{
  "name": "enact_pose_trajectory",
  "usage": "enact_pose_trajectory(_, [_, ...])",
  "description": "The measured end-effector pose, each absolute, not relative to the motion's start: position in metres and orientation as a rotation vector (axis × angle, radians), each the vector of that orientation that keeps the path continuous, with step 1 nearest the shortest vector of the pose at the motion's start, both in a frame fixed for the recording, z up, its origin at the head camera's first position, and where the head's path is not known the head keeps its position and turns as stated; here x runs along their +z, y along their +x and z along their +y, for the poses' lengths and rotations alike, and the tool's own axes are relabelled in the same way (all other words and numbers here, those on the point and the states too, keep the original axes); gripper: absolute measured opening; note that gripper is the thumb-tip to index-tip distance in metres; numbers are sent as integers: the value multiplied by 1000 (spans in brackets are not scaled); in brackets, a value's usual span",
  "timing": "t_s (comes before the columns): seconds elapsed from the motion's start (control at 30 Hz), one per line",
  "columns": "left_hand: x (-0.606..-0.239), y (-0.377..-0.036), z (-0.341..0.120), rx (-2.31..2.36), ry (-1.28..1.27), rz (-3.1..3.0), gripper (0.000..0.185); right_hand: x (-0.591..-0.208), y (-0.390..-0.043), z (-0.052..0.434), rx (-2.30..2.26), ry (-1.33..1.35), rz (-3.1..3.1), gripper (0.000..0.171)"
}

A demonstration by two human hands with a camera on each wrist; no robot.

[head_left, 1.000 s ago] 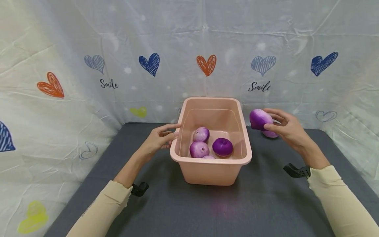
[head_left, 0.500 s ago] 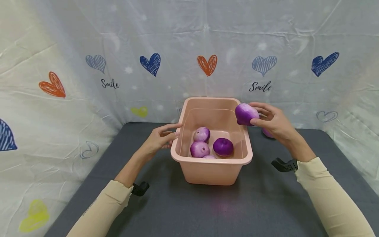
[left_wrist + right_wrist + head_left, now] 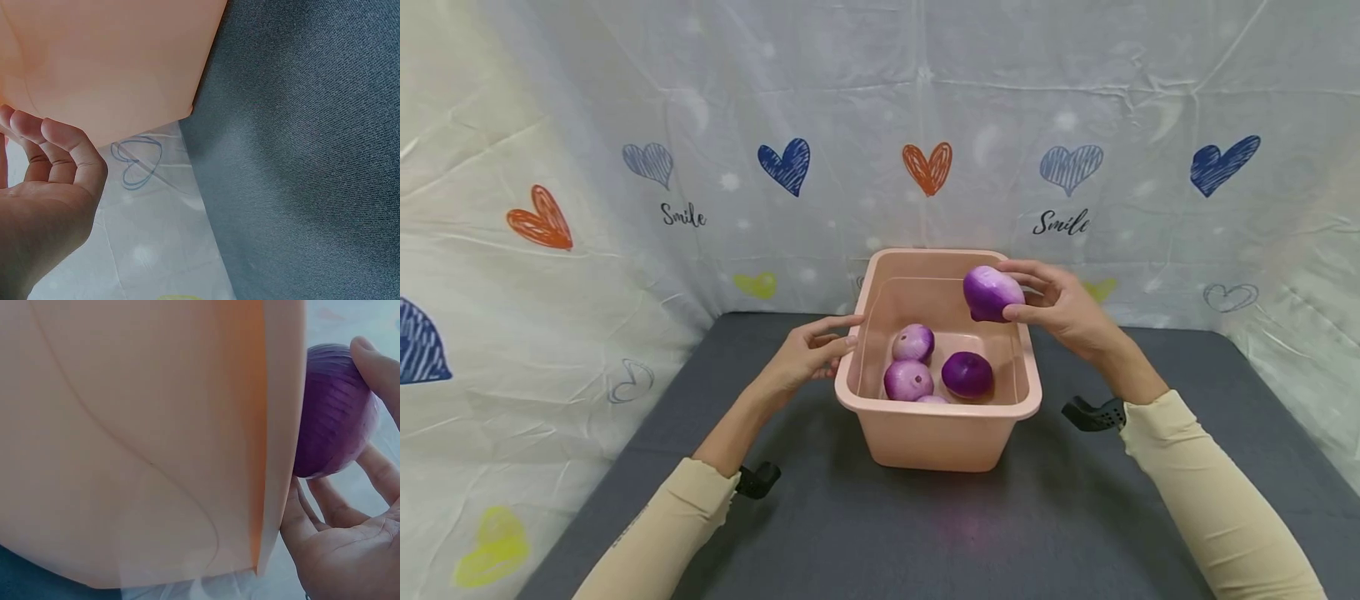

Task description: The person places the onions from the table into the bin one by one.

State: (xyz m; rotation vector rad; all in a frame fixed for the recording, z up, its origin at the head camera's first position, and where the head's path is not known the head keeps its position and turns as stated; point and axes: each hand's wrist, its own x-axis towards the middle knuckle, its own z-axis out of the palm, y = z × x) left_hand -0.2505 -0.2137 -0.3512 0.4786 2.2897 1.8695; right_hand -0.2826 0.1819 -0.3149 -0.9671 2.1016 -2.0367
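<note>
Purple onions: five in view. One held [image 3: 992, 293] over tub; four inside tub: pale one at back [image 3: 913, 342], pale one in front [image 3: 907, 380], dark one [image 3: 967, 374], fourth [image 3: 929, 399] only partly showing behind near wall.
Pink tubs [image 3: 936, 433]: one.
Hands: two, left [image 3: 805, 354], right [image 3: 1060, 306].
Cream sleeves: two.

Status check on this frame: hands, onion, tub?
Right hand grips purple onion above the pink plastic tub. Left hand touches tub's left rim, holding nothing. Several purple onions inside; nothing blocking.
</note>
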Motion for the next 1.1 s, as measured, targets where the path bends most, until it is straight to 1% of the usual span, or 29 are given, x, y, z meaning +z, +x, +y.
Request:
enact_pose_trajectory(0.23, [-352,-251,-214,1863,495,2302,47,-318,-283,185,-2069,-987,2041,53])
enact_pose_trajectory(0.43, [-351,-251,-213,1858,503,2301,47,-322,-280,198,-2096,-900,2089,45])
enact_pose_trajectory(0.8, [-353,-251,-214,1857,504,2310,47,-328,-270,235,-2024,-726,2271,39])
enact_pose_trajectory(1.1, [-355,-251,-214,1857,502,2314,47,-346,-262,276,-2083,-677,2239,38])
